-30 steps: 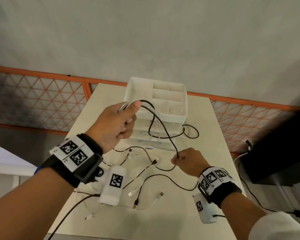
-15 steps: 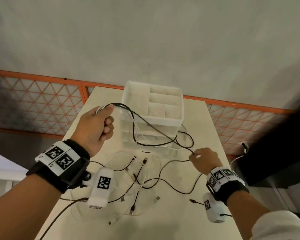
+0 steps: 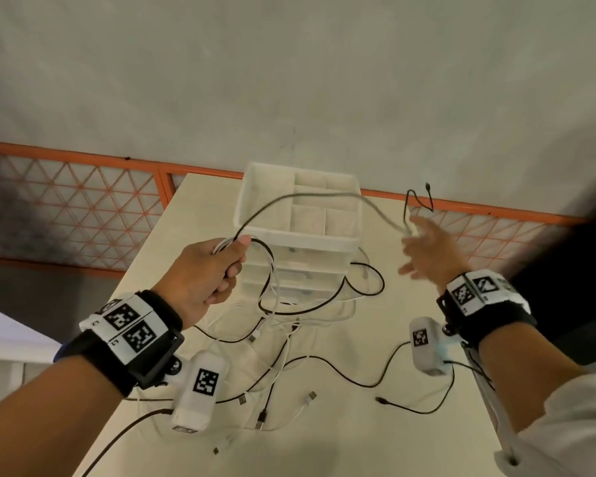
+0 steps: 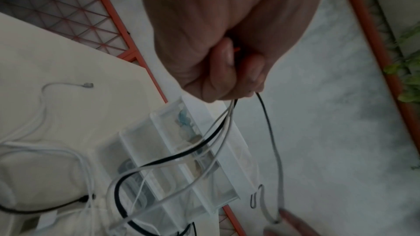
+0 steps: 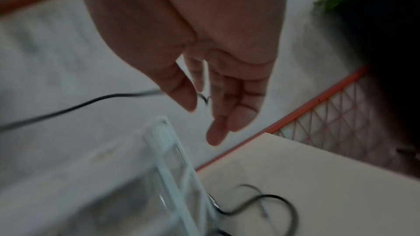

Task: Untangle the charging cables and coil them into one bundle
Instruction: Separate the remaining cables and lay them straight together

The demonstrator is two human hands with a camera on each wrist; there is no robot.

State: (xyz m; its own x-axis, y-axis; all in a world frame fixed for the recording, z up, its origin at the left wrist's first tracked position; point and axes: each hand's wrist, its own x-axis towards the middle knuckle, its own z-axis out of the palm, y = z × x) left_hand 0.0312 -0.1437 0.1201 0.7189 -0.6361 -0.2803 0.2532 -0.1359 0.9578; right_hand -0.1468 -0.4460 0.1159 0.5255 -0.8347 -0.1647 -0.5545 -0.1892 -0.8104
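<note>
My left hand is raised in front of the white organizer and grips a bundle of black and white cables in its fist. One black cable arcs from that fist over the organizer to my right hand, which is lifted at the right with fingers straight and spread. The cable crosses between thumb and fingers; its free end sticks up above them. Several more black and white cables lie tangled on the table.
A white compartment organizer with drawers stands at the back of the cream table. An orange mesh fence runs behind it. A dark object sits off the table's right edge.
My right hand has risen from table height up and to the right, and its fingers have opened along the black cable, whose end now flicks up. The left hand keeps its grip.
</note>
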